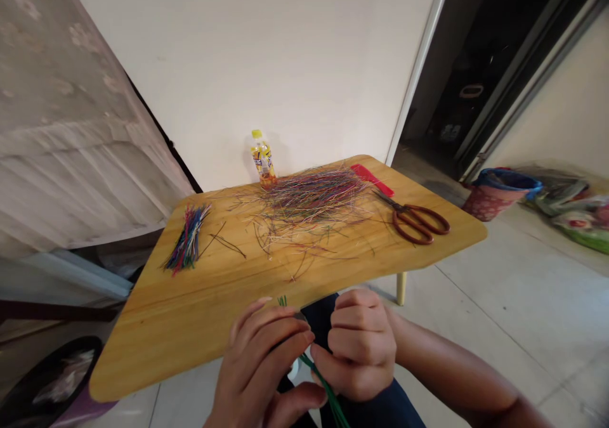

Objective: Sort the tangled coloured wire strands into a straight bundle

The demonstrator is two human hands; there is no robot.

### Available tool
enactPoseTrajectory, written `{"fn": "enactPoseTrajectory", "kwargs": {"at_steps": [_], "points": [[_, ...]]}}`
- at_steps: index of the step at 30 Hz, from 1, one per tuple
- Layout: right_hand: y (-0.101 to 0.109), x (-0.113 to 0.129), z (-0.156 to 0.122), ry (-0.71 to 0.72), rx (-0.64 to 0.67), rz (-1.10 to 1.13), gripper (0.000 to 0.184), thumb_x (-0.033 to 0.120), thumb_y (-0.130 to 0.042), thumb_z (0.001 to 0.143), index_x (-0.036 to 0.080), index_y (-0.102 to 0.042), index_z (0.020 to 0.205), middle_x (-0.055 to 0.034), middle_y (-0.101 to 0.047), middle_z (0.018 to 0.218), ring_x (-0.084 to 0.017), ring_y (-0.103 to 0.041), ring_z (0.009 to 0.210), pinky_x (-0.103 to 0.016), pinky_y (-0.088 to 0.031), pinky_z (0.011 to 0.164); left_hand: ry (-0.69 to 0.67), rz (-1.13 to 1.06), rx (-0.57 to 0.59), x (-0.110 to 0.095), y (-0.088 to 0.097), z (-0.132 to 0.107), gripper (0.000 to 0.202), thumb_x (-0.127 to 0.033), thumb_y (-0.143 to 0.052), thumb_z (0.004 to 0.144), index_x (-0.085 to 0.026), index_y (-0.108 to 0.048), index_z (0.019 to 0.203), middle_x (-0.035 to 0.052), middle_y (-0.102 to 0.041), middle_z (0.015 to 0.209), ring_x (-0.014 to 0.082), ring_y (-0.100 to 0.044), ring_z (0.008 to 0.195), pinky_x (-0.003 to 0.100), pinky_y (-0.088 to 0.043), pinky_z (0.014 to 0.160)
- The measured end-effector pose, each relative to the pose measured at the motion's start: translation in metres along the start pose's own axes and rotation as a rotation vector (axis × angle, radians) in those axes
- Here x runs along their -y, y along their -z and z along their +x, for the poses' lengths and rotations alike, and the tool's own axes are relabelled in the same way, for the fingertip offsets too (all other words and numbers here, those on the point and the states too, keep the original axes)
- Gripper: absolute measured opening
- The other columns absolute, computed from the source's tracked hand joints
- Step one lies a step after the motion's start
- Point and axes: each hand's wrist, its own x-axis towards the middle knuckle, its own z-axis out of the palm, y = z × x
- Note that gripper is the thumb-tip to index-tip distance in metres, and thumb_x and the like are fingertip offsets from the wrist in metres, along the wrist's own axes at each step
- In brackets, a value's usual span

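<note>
Both my hands are close together below the near edge of the wooden table (200, 326). My left hand (261, 364) and my right hand (356, 345) are closed in pinches on a few thin green strands (328, 393) that run between them and down toward my lap. On the table lies a loose heap of multicoloured thin strands (309, 203) in the middle. A tidy bundle of coloured strands (188, 238) lies at the left.
Red-handled scissors (419, 220) and a red comb (371, 179) lie on the table's right side. A small yellow bottle (263, 156) stands at the far edge by the wall. A basket (497, 193) and bags (580, 215) sit on the floor right; a dark bin (52, 377) lower left.
</note>
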Motion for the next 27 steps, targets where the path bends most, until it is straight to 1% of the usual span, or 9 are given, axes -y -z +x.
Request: {"fn": "enactPoseTrajectory", "kwargs": {"at_steps": [2, 4, 6, 8, 12, 17, 22, 24, 27], "points": [[0.007, 0.002, 0.012, 0.264, 0.025, -0.034, 0.013, 0.041, -0.063, 0.075, 0.034, -0.065, 0.065, 0.0031, -0.048, 0.055, -0.012, -0.047, 0.049, -0.026, -0.038, 0.043, 0.003, -0.001, 0.007, 0.002, -0.001, -0.002, 0.032, -0.044, -0.048, 0.088, -0.018, -0.061, 0.101, 0.0056, -0.07, 0.088, 0.0216, -0.062, 0.093, 0.04, -0.045, 0.091], [0.014, 0.006, 0.024, 0.483, -0.024, -0.111, 0.008, 0.031, -0.061, 0.078, 0.03, -0.065, 0.071, 0.0037, -0.052, 0.058, -0.011, -0.049, 0.051, -0.024, -0.038, 0.045, 0.016, -0.001, 0.015, 0.005, -0.002, -0.004, 0.029, -0.041, -0.049, 0.088, -0.019, -0.06, 0.103, 0.0057, -0.069, 0.089, 0.0218, -0.062, 0.093, 0.04, -0.046, 0.09], [0.017, 0.012, 0.033, 0.533, -0.064, -0.171, 0.009, 0.026, -0.057, 0.082, 0.024, -0.064, 0.076, 0.0021, -0.056, 0.061, -0.011, -0.052, 0.054, -0.024, -0.039, 0.047, 0.04, 0.012, 0.009, 0.009, -0.005, -0.008, 0.026, -0.036, -0.051, 0.088, -0.018, -0.06, 0.103, 0.0065, -0.069, 0.089, 0.0215, -0.062, 0.091, 0.04, -0.047, 0.088], [0.013, 0.016, 0.035, 0.404, -0.07, -0.139, 0.014, 0.026, -0.052, 0.086, 0.02, -0.062, 0.078, -0.0001, -0.059, 0.064, -0.012, -0.053, 0.056, -0.024, -0.041, 0.05, 0.081, 0.029, 0.01, 0.012, -0.01, -0.012, 0.02, -0.03, -0.053, 0.087, -0.017, -0.059, 0.101, 0.0065, -0.068, 0.086, 0.0197, -0.062, 0.085, 0.036, -0.05, 0.082], [-0.008, 0.018, 0.024, -0.066, -0.05, 0.087, 0.024, 0.027, -0.045, 0.09, 0.018, -0.055, 0.07, -0.0011, -0.056, 0.065, -0.012, -0.052, 0.06, -0.023, -0.043, 0.055, 0.188, 0.053, 0.041, 0.016, -0.024, -0.021, 0.012, -0.022, -0.052, 0.088, -0.017, -0.058, 0.097, 0.0041, -0.065, 0.08, 0.0146, -0.062, 0.072, 0.025, -0.052, 0.065], [-0.028, 0.011, 0.004, -0.518, 0.012, 0.264, 0.036, 0.038, -0.044, 0.091, 0.017, -0.05, 0.062, 0.0036, -0.044, 0.054, -0.009, -0.041, 0.051, -0.022, -0.035, 0.049, 0.283, 0.07, 0.081, 0.019, -0.033, -0.027, 0.013, -0.024, -0.048, 0.09, -0.019, -0.059, 0.094, 0.0018, -0.065, 0.076, 0.0137, -0.063, 0.067, 0.023, -0.051, 0.061], [-0.02, 0.006, 0.002, -0.678, 0.165, 0.555, 0.033, 0.048, -0.047, 0.088, 0.017, -0.053, 0.077, 0.0027, -0.045, 0.065, -0.01, -0.042, 0.059, -0.021, -0.037, 0.054, 0.576, -0.201, 0.228, 0.016, -0.031, -0.024, 0.018, -0.026, -0.049, 0.089, -0.019, -0.058, 0.074, -0.0034, -0.063, 0.06, 0.0103, -0.061, 0.054, 0.018, -0.047, 0.054], [-0.013, 0.006, 0.006, -0.675, 0.245, 0.575, 0.032, 0.048, -0.045, 0.089, 0.018, -0.052, 0.079, 0.0017, -0.047, 0.069, -0.011, -0.044, 0.063, -0.022, -0.038, 0.058, 0.679, -0.289, 0.286, 0.014, -0.031, -0.023, 0.02, -0.024, -0.051, 0.087, -0.019, -0.058, 0.07, -0.0045, -0.063, 0.056, 0.0089, -0.059, 0.049, 0.017, -0.046, 0.053], [-0.005, 0.007, 0.011, -0.652, 0.335, 0.51, 0.038, 0.048, -0.039, 0.091, 0.018, -0.048, 0.07, 0.0018, -0.044, 0.066, -0.012, -0.043, 0.064, -0.024, -0.036, 0.061, 0.734, -0.357, 0.317, 0.012, -0.034, -0.022, 0.018, -0.022, -0.049, 0.087, -0.019, -0.059, 0.072, -0.0043, -0.065, 0.058, 0.0079, -0.057, 0.045, 0.016, -0.044, 0.051]]}}
